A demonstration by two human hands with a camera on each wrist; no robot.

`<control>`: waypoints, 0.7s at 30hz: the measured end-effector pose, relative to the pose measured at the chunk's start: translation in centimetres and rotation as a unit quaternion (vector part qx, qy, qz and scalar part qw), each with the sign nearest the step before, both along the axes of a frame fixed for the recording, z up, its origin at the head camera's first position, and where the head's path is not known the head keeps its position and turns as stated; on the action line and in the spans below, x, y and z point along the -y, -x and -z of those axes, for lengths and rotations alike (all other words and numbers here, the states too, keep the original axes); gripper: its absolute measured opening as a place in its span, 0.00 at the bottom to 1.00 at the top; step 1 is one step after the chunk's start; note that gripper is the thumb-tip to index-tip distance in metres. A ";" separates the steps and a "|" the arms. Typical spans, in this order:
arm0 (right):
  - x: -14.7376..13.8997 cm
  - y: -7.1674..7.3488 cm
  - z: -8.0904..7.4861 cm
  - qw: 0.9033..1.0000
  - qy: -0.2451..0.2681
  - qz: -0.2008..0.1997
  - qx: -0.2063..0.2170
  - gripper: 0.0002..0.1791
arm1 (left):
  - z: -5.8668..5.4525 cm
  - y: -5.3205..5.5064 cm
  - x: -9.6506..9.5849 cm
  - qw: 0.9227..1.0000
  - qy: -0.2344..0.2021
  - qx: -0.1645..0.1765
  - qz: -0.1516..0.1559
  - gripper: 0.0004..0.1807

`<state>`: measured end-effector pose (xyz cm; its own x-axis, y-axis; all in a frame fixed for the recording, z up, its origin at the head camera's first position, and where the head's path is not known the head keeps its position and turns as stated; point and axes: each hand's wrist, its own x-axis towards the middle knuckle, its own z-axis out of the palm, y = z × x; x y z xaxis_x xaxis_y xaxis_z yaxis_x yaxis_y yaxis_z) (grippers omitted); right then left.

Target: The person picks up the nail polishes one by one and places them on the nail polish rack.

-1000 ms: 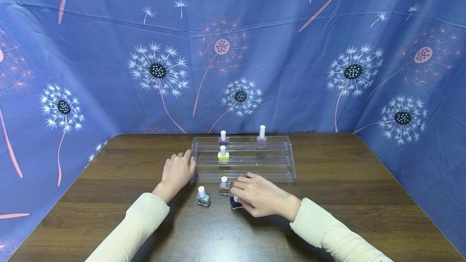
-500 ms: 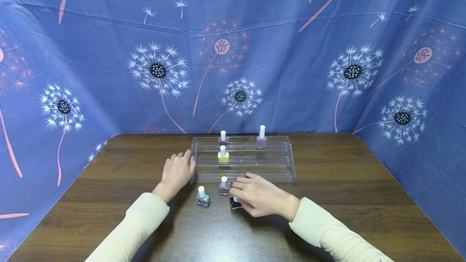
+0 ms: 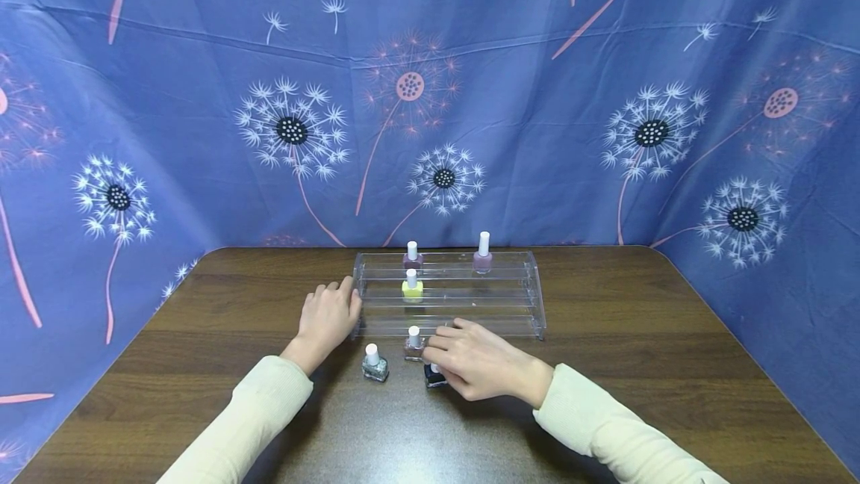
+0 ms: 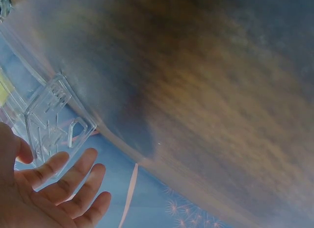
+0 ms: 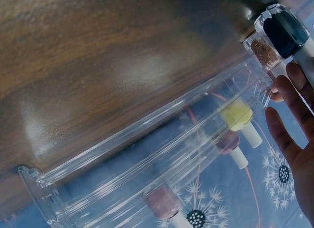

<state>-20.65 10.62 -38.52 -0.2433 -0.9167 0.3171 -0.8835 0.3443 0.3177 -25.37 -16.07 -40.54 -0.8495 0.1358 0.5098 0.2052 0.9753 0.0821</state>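
Note:
My right hand (image 3: 480, 361) pinches the white cap of a dark nail polish bottle (image 3: 434, 376) standing on the table. The right wrist view shows the dark bottle (image 5: 284, 31) with fingertips (image 5: 296, 74) by its cap. Just behind it is a pinkish glitter nail polish bottle (image 3: 413, 348); a silver glitter one (image 3: 375, 367) stands to the left. My left hand (image 3: 327, 317) is at the left end of a clear tiered rack (image 3: 484, 293). Its fingers (image 4: 81, 171) are relaxed and spread beside the rack's end panel; whether they touch it I cannot tell.
On the rack's top tier stand a dark purple bottle (image 3: 413, 260) and a mauve bottle (image 3: 482, 260). A yellow bottle (image 3: 412, 289) stands one tier lower. The wooden table (image 3: 605, 305) ends at a blue dandelion-print cloth (image 3: 537, 133) behind.
Almost nothing differs. The dark bottle and my right hand have shifted very slightly left; my left hand and the rack have stayed where they were.

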 end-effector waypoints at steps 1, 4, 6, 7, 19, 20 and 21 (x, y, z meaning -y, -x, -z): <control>0.0 0.0 0.0 1.000 0.000 0.000 -0.001 0.07 | 0.0 0.0 0.0 1.000 0.000 -0.001 0.000 0.12; 0.0 0.0 0.0 1.000 0.000 0.000 0.000 0.08 | 0.0 0.0 0.0 1.000 0.000 0.001 -0.001 0.12; 0.0 0.1 -0.1 1.000 -0.001 0.000 0.002 0.08 | 0.0 0.0 0.0 1.000 0.001 0.004 -0.001 0.12; -0.1 0.1 -0.1 1.000 -0.001 0.000 0.003 0.08 | 0.0 0.0 0.0 1.000 0.001 0.005 -0.001 0.12; -0.6 0.3 -0.5 1.000 0.009 0.007 0.012 0.09 | 0.0 0.0 0.0 1.000 0.002 0.002 -0.001 0.13; -0.6 0.3 -0.6 1.000 0.009 0.007 0.011 0.09 | 0.0 0.0 0.0 1.000 0.002 0.002 0.000 0.13; -0.7 0.4 -0.6 1.000 0.009 0.008 0.010 0.09 | 0.0 0.0 0.0 1.000 0.002 0.002 0.000 0.13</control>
